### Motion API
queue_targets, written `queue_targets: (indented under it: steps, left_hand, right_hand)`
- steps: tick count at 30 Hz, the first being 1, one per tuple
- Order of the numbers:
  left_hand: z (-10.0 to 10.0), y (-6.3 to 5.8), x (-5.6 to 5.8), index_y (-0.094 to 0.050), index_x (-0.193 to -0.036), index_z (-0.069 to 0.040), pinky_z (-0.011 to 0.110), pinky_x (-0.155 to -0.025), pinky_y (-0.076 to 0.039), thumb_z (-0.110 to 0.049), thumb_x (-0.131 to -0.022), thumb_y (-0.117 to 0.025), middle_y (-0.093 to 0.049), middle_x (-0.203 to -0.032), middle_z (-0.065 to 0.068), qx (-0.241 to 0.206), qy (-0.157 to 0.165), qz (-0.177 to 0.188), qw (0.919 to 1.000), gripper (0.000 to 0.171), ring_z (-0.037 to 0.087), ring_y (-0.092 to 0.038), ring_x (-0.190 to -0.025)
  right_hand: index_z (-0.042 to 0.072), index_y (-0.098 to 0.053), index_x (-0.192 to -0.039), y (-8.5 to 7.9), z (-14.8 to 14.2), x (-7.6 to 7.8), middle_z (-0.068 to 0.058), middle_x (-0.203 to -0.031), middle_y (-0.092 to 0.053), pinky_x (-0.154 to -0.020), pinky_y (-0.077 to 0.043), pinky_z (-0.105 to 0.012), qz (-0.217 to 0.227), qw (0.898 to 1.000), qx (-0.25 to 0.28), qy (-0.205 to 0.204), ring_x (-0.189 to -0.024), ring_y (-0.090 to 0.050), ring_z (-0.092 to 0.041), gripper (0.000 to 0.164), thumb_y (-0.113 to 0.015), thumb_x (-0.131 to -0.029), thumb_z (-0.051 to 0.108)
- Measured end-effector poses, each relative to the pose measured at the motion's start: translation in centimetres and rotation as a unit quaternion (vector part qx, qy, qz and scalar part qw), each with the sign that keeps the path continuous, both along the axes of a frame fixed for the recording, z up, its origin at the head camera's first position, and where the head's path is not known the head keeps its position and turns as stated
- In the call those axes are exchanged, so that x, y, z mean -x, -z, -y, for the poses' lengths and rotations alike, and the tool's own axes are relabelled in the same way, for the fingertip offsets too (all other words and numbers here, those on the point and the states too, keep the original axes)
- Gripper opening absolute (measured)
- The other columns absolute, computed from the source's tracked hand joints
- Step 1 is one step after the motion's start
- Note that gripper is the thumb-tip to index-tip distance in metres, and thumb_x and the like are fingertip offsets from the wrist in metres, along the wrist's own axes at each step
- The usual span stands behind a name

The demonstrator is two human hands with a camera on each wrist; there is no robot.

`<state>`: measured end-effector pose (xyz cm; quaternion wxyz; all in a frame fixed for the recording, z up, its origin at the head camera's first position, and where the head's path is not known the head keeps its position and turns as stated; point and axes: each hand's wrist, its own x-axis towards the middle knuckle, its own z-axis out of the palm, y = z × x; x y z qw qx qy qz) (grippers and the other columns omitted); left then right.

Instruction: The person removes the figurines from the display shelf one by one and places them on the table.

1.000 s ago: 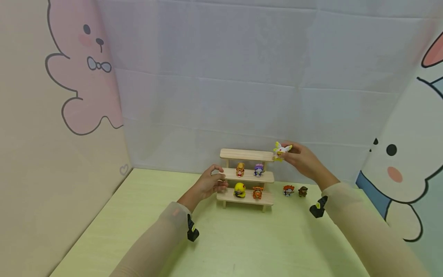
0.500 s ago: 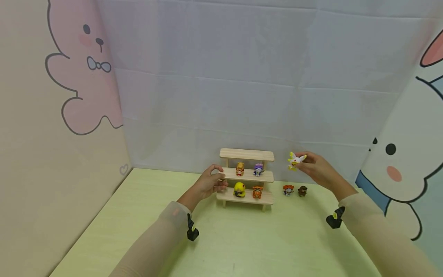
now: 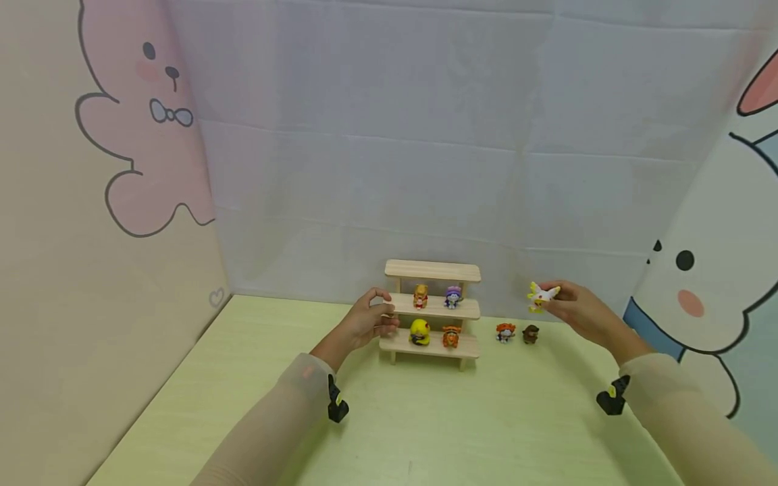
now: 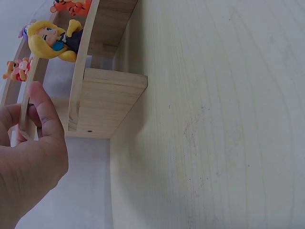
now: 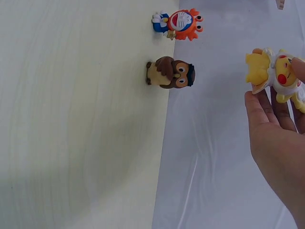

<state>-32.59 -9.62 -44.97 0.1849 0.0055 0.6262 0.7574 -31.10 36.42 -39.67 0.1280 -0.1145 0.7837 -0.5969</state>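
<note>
My right hand (image 3: 582,312) holds a yellow Pikachu figurine in a white costume (image 5: 286,71) between thumb and fingers. It is raised above the table, right of a three-tier wooden display shelf (image 3: 433,271). At the left end of the middle tier, my left hand (image 3: 366,320) grips the board's edge, thumb and fingers on either side of it. A bear figurine (image 3: 421,297) and a purple-hatted figurine (image 3: 452,298) stand on the middle tier. On the bottom tier are a yellow-haired doll figurine (image 4: 50,40) and a tiger figurine (image 3: 451,337).
On the table (image 3: 425,418), right of the shelf, stand an orange-hooded Doraemon figurine (image 5: 181,24) and a brown owl figurine (image 5: 170,72). A pale cloth wall (image 3: 377,182) rises behind. Cartoon-printed side walls (image 3: 146,169) flank the table.
My right hand has carried the Pikachu figurine from beside the top tier to the right and down, above the owl. The left hand stays at the shelf.
</note>
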Motion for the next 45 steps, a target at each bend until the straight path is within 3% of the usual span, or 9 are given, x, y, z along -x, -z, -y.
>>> queue_targets:
  steps: [11, 16, 22, 29, 39, 45]
  left_hand:
    - [0.1, 0.0, 0.0, -0.048, -0.117, -0.014, 0.028, -0.07, -0.063, -0.008, -0.105, -0.058, -0.06, -0.093, 0.013, -0.002, 0.0, 0.0, 1.0, 0.017, 0.022, -0.07, -0.08]
    - [0.0, 0.2, 0.1, -0.048, -0.117, -0.014, 0.027, -0.069, -0.063, -0.008, -0.105, -0.058, -0.06, -0.093, 0.014, -0.002, 0.0, 0.001, 1.0, 0.017, 0.022, -0.07, -0.079]
    - [0.1, 0.3, 0.1, -0.048, -0.117, -0.014, 0.027, -0.069, -0.063, -0.008, -0.105, -0.058, -0.06, -0.093, 0.014, -0.003, 0.0, -0.003, 1.0, 0.017, 0.022, -0.07, -0.079]
    - [0.0, 0.1, 0.1, -0.048, -0.117, -0.014, 0.028, -0.069, -0.063, -0.008, -0.106, -0.058, -0.06, -0.094, 0.013, -0.004, -0.001, 0.0, 1.0, 0.016, 0.022, -0.07, -0.078]
    - [0.0, 0.2, 0.1, -0.047, -0.117, -0.014, 0.026, -0.066, -0.062, -0.008, -0.106, -0.058, -0.061, -0.091, 0.013, -0.005, 0.001, -0.007, 1.0, 0.016, 0.021, -0.07, -0.076]
    - [0.0, 0.2, 0.1, -0.047, -0.117, -0.014, 0.026, -0.067, -0.062, -0.008, -0.106, -0.058, -0.061, -0.091, 0.013, -0.005, 0.002, -0.007, 1.0, 0.017, 0.021, -0.07, -0.077]
  right_hand:
    - [-0.002, -0.046, -0.139, 2.0, -2.7, -0.4, -0.008, -0.101, -0.049, -0.096, -0.053, -0.016, 0.018, 1.0, 0.015, 0.004, -0.105, -0.061, -0.01, 0.036, -0.057, -0.106, 0.005]
    - [-0.005, -0.042, -0.143, 3.0, -3.6, -0.5, -0.01, -0.107, -0.048, -0.095, -0.053, -0.016, 0.03, 1.0, 0.001, 0.002, -0.108, -0.061, -0.006, 0.041, -0.056, -0.106, 0.006]
    - [-0.008, -0.037, -0.146, 4.1, -4.4, -0.4, -0.007, -0.129, -0.046, -0.098, -0.052, -0.017, 0.04, 0.999, -0.008, 0.001, -0.111, -0.059, 0.004, 0.047, -0.056, -0.107, 0.009]
    - [-0.003, -0.046, -0.142, 5.5, -5.1, -0.3, -0.008, -0.112, -0.051, -0.097, -0.054, -0.019, 0.043, 0.999, -0.005, 0.006, -0.108, -0.061, -0.008, 0.04, -0.058, -0.106, 0.007]
    - [-0.01, -0.037, -0.148, 7.0, -5.5, -0.1, 0.001, -0.128, -0.051, -0.096, -0.054, -0.021, 0.049, 0.998, -0.023, 0.02, -0.108, -0.061, -0.001, 0.053, -0.06, -0.105, 0.01]
    - [-0.008, -0.036, -0.149, 7.6, -5.6, 0.0, -0.001, -0.123, -0.053, -0.09, -0.053, -0.021, 0.056, 0.997, -0.045, 0.029, -0.105, -0.06, -0.003, 0.055, -0.062, -0.105, 0.013]
